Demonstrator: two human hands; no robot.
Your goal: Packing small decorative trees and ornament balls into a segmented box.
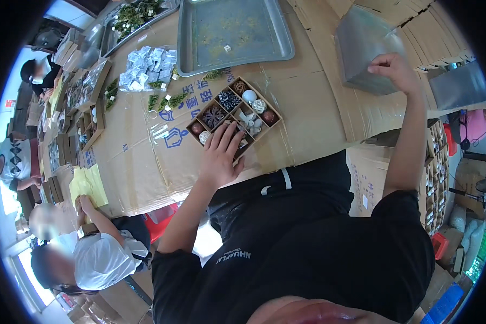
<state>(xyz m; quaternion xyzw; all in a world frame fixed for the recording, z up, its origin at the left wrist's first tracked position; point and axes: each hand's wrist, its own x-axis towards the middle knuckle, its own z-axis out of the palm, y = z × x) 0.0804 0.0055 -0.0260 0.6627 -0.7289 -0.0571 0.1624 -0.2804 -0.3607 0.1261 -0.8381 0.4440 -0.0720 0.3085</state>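
Note:
A shallow cardboard box [269, 128] with dividers sits on the table before me. Its compartments hold brown, white and woven balls, dark pinecone-like pieces and pale ribbon-like pieces. My left hand [219, 155] lies over its near left corner, fingers stretched and a little apart, thumb outside the near edge. Its fingers cover part of the compartments. Off to the right, my right hand [397, 73] is raised at a stack of clear plastic covers [364, 51]. Thumb and fingers are drawn together there; whether they pinch a cover is not plain.
Beyond the box stands a grey metal tray [235, 40]. Left of it lie small silvery packets [147, 67] and green moss sprigs [170, 101]; another tray [137, 21] holds more greenery. More clear plastic [461, 86] is at far right. A co-worker [105, 254] sits at the left.

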